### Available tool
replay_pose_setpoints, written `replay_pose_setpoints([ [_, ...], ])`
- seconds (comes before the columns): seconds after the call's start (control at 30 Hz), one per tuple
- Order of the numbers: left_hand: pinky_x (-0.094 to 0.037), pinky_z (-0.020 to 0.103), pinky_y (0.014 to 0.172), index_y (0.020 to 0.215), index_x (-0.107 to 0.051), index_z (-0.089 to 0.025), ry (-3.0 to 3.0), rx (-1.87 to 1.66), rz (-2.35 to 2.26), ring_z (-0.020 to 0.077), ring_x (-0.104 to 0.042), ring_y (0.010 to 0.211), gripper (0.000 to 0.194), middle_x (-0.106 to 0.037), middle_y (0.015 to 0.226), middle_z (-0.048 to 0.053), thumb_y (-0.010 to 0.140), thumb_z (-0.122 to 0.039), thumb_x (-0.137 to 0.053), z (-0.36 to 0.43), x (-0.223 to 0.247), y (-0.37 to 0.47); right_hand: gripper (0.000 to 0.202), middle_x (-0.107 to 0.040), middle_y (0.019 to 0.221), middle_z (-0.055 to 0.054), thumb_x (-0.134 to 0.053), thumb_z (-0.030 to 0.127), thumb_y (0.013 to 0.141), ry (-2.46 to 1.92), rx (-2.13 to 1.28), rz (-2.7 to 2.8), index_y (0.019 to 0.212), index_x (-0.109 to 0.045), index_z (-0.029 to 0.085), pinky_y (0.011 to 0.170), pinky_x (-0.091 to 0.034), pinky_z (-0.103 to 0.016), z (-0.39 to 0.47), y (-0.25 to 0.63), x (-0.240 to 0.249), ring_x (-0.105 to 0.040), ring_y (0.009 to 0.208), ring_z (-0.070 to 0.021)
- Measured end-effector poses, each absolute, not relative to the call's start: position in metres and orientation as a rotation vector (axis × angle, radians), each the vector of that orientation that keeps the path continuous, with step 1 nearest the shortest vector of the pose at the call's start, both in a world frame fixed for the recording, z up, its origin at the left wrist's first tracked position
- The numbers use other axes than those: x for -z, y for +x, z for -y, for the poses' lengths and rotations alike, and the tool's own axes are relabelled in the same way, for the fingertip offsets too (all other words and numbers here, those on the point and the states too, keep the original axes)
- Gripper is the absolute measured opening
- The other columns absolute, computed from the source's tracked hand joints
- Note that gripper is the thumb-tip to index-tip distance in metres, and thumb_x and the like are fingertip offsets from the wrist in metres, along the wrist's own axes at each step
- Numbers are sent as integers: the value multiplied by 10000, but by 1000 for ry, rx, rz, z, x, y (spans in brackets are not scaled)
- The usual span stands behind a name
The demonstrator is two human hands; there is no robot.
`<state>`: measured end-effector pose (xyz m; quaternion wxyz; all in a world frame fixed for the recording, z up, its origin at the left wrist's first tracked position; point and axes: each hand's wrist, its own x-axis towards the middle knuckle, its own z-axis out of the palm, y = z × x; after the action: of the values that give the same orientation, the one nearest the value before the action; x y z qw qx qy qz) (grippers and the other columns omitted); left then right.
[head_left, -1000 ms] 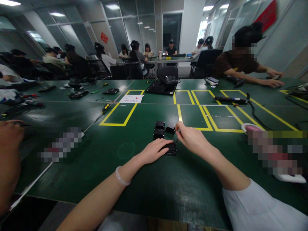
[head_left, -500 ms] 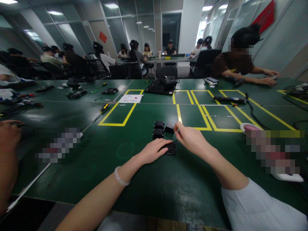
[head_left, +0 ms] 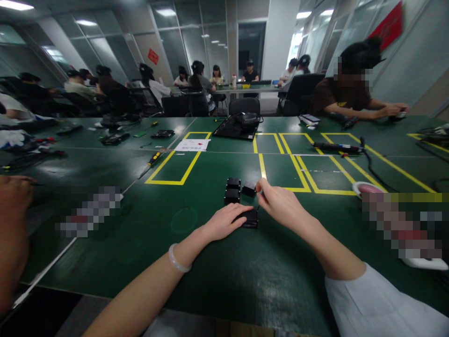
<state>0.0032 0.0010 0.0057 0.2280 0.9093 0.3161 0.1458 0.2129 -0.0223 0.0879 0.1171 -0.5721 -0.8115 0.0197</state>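
Green tabletop [head_left: 291,290] bore the black box [head_left: 251,219], positioned nearer the camera than a pair of black blocks [head_left: 232,195] and a third block [head_left: 249,188]. I had the left hand [head_left: 224,220] laid over the box's left part, fingers extended, thumb apart. The right hand [head_left: 278,199] stood near its far right corner, fingers pinched together, apparently on a thin dark shaft [head_left: 258,208]; tip contact could not be confirmed. I judged the step in hand to be fine work at that corner, box braced. The next move, I judged, called for steady left pressure and small right-hand motion.
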Motion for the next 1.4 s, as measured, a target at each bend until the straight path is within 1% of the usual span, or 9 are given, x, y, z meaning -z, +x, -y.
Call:
replay_pose_setpoints([
  [0.1, -392, 358, 1026, 1384, -417, -272, 2508, -400, -865, 198, -509, 1145, 393, -546, 1302, 37, 1005, -360, -361, -1, -6, 4, 232, -667, 774, -42, -312, 368, 976, -1737, -34, 2398, 1009, -463, 195, 503, -204, -254, 23, 211, -91, -609, 655, -172],
  [0.17, -393, 363, 1025, 1382, -422, -270, 2505, -398, -866, 202, -509, 1144, 393, -548, 1299, 41, 1005, -361, -357, 0, -7, 4, 265, -670, 761, -47, -294, 393, 984, -1775, -7, 2415, 1000, -472, 197, 499, -196, -257, 23, 209, -93, -614, 654, -179],
  [0.47, -399, 359, 1020, 1385, -422, -277, 2506, -413, -870, 202, -507, 1153, 395, -547, 1297, 42, 1006, -367, -354, -1, -5, 3, 178, -669, 770, -32, -331, 268, 954, -1714, -22, 2375, 1049, -457, 185, 497, -207, -258, 23, 211, -89, -602, 625, -160],
  [0.53, -403, 355, 1017, 1385, -420, -280, 2510, -415, -876, 199, -511, 1146, 396, -547, 1293, 40, 1004, -367, -361, -1, -4, 3, 176, -674, 787, -34, -339, 275, 952, -1714, -22, 2370, 1046, -457, 185, 497, -205, -258, 24, 210, -89, -607, 635, -162],
  [0.7, -405, 363, 1017, 1385, -421, -278, 2521, -393, -881, 204, -515, 1139, 399, -553, 1280, 45, 1004, -377, -352, -1, -3, 3, 237, -672, 758, -40, -332, 378, 973, -1780, 17, 2402, 1026, -474, 196, 489, -186, -261, 24, 208, -91, -623, 659, -184],
  [1.03, -401, 354, 1022, 1390, -416, -281, 2510, -393, -882, 200, -506, 1156, 401, -542, 1296, 41, 1005, -372, -350, -1, -4, 2, 165, -670, 787, -25, -342, 275, 953, -1738, 6, 2374, 1040, -457, 194, 495, -211, -260, 23, 210, -89, -609, 638, -163],
  [1.23, -403, 355, 1023, 1388, -422, -287, 2506, -397, -895, 199, -510, 1149, 403, -547, 1287, 39, 1005, -386, -349, 0, -4, 2, 228, -663, 743, -37, -315, 372, 973, -1786, 32, 2405, 1002, -463, 201, 488, -185, -262, 23, 209, -91, -612, 638, -181],
  [1.4, -410, 357, 1012, 1391, -417, -283, 2503, -392, -894, 203, -507, 1149, 405, -547, 1289, 42, 1007, -387, -339, 0, -6, 3, 186, -664, 768, -40, -308, 293, 962, -1729, -21, 2395, 1042, -443, 195, 496, -203, -258, 23, 211, -90, -592, 616, -158],
])
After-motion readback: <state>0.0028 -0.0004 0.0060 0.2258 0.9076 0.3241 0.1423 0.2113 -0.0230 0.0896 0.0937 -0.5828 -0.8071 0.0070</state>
